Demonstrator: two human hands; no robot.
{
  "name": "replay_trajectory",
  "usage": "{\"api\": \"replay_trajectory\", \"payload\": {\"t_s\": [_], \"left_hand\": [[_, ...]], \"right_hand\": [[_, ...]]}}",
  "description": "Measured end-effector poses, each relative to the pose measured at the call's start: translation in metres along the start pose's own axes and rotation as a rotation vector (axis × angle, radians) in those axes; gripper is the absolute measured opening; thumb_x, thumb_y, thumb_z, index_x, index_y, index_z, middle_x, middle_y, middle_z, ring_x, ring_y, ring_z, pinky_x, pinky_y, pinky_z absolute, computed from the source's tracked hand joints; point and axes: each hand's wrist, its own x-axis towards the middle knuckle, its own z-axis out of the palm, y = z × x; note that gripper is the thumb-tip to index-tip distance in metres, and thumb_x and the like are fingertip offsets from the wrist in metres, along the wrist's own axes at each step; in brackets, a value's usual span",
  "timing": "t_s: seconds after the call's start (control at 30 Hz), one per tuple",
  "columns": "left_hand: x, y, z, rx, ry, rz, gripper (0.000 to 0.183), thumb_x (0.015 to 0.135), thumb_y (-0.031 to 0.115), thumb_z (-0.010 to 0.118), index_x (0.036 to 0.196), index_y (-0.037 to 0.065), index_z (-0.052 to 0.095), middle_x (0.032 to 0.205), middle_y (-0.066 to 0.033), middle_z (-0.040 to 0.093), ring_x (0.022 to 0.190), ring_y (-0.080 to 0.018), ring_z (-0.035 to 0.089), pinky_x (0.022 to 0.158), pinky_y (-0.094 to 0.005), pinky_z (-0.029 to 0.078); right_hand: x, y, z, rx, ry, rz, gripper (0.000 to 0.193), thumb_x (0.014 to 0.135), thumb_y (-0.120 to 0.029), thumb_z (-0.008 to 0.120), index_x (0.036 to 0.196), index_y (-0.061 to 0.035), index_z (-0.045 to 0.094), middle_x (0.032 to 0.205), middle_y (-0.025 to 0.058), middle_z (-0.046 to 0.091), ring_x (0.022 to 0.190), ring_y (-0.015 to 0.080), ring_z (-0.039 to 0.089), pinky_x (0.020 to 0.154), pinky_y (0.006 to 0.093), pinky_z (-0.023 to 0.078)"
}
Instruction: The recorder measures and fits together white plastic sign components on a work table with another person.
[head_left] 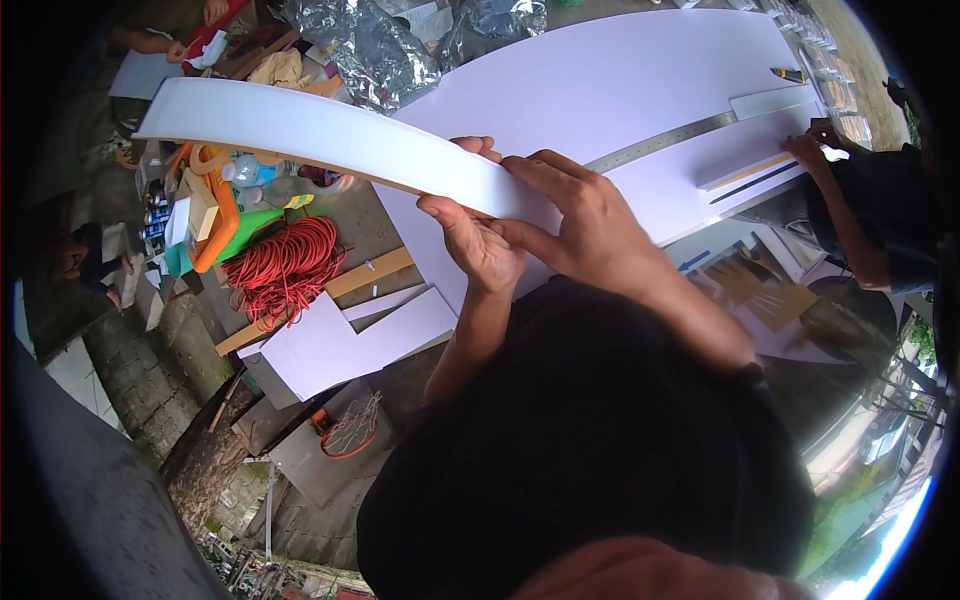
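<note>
A long white strip [300, 118] with a brown lower edge is held above the worktable, reaching from my hands to the far left. My left hand [480, 245] grips it from below, thumb on the near side and fingertips showing over the far edge. Close beside it, my right hand [595, 215] has its fingers over the strip's right end and its thumb underneath. Beneath and beyond my hands lies a large white sheet [600, 70]. A long metal ruler [660, 140] rests on that sheet, partly hidden behind my right hand.
A co-worker's hands [812, 150] are at the sheet's right end, near a white strip [745, 175] and a utility knife [788, 75]. Coiled red cord [285, 265], an orange container [217, 225] and plastic bottles [250, 170] crowd the left side. Clear plastic wrap [375, 60] lies behind.
</note>
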Motion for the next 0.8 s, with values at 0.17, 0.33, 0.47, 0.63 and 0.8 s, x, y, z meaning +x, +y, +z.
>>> {"api": "replay_trajectory", "payload": {"t_s": [0.17, 0.33, 0.47, 0.63, 0.8], "left_hand": [[0.015, 0.011, -0.007, -0.252, -0.022, 0.064, 0.071, 0.102, 0.066, 0.032, 0.133, 0.005, 0.050, 0.122, -0.0074, 0.057, 0.114, -0.0266, 0.056, 0.107, -0.0492, 0.041], [0.039, 0.014, -0.031, -0.382, -0.209, 0.082, 0.074, 0.099, 0.070, 0.037, 0.127, 0.005, 0.058, 0.099, -0.0070, 0.066, 0.094, -0.0270, 0.065, 0.097, -0.0560, 0.050], [0.044, 0.014, -0.037, -0.436, -0.145, 0.074, 0.077, 0.098, 0.075, 0.026, 0.124, 0.010, 0.056, 0.101, -0.0049, 0.065, 0.085, -0.0207, 0.067, 0.086, -0.0492, 0.053], [0.040, 0.011, -0.004, -0.518, -0.252, 0.067, 0.077, 0.096, 0.077, 0.029, 0.127, 0.010, 0.052, 0.105, -0.0037, 0.065, 0.088, -0.0200, 0.066, 0.085, -0.0465, 0.053], [0.026, 0.004, -0.010, -0.622, -0.131, 0.029, 0.076, 0.098, 0.074, 0.029, 0.126, 0.007, 0.053, 0.104, -0.0044, 0.067, 0.093, -0.0195, 0.066, 0.084, -0.0424, 0.054]], "right_hand": [[-0.009, 0.017, -0.025, 0.330, -0.105, 0.027, 0.054, 0.086, -0.021, 0.079, 0.131, 0.0014, 0.061, 0.133, 0.0157, 0.064, 0.127, 0.0303, 0.059, 0.108, 0.0428, 0.044], [-0.034, 0.039, -0.046, 0.232, 0.029, 0.156, 0.054, 0.087, -0.027, 0.079, 0.131, -0.0003, 0.062, 0.128, 0.0150, 0.066, 0.123, 0.0282, 0.059, 0.107, 0.0425, 0.044], [-0.057, 0.029, -0.032, 0.034, 0.054, 0.103, 0.069, 0.077, -0.039, 0.085, 0.128, 0.0013, 0.061, 0.123, 0.0224, 0.065, 0.115, 0.0399, 0.063, 0.099, 0.0445, 0.051], [-0.065, 0.028, -0.003, -0.245, 0.172, 0.006, 0.070, 0.073, -0.036, 0.086, 0.126, 0.0017, 0.061, 0.115, 0.0191, 0.067, 0.103, 0.0381, 0.066, 0.089, 0.0445, 0.054], [-0.070, 0.041, 0.018, -0.251, 0.220, -0.017, 0.053, 0.076, -0.028, 0.083, 0.115, 0.0013, 0.063, 0.104, 0.0175, 0.069, 0.087, 0.0349, 0.068, 0.077, 0.0429, 0.056]]}}
